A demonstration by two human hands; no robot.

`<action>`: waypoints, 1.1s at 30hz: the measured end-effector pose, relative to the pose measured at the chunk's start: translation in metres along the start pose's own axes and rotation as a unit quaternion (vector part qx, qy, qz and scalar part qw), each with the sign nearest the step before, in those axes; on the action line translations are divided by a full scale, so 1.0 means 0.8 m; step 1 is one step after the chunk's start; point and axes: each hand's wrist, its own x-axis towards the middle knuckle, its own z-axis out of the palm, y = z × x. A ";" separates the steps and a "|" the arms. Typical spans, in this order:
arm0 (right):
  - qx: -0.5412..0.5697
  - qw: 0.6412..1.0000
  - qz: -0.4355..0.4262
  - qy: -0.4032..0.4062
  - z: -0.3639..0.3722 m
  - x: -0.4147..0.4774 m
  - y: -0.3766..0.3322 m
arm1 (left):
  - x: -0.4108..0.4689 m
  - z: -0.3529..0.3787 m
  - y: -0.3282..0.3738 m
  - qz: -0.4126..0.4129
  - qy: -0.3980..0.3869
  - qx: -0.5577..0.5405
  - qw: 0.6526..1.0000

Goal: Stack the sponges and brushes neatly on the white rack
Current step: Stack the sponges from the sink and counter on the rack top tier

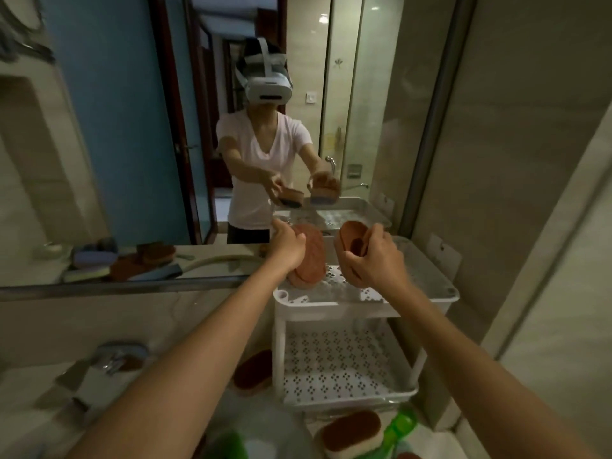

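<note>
My left hand (288,250) gripping rust-brown oval sponge (314,256) on perforated white rack (347,308), right hand (372,261) at three o'clock squeezing bent brown sponge (350,236)

We can read no text, brand or number anywhere. The headset (268,89) seen in the mirror (132,134) carries a dark strip on its front (too blurred for us to make out letters), and the green bottle (399,429) shows no legible label.

The wall mirror (116,127) shows us in a white short-sleeved V-neck T-shirt (261,160), a white boxy headset (269,90) with pale straps, and dark bottoms (247,235); our left hand (288,250) and right hand (374,261) are bare.
</note>
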 end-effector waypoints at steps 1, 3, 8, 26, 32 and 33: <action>-0.007 1.000 0.005 -0.012 0.004 0.005 0.005 | 0.003 0.008 -0.004 -0.008 -0.009 0.011 1.000; -0.021 0.999 0.013 -0.037 0.014 0.012 0.016 | 0.007 0.021 -0.013 -0.017 -0.023 0.046 0.999; -0.059 0.994 -0.011 -0.093 0.025 0.021 0.041 | 0.005 0.025 -0.025 0.067 -0.008 0.188 0.980; -0.025 0.981 -0.094 -0.167 0.028 0.037 0.052 | 0.012 0.014 -0.041 0.135 -0.145 0.339 0.920; -0.032 0.982 -0.108 -0.151 0.050 0.047 0.044 | 0.016 0.026 -0.050 0.134 -0.080 0.305 0.939; -0.038 0.982 -0.111 -0.146 0.053 0.047 0.044 | 0.017 0.028 -0.053 0.129 -0.077 0.299 0.942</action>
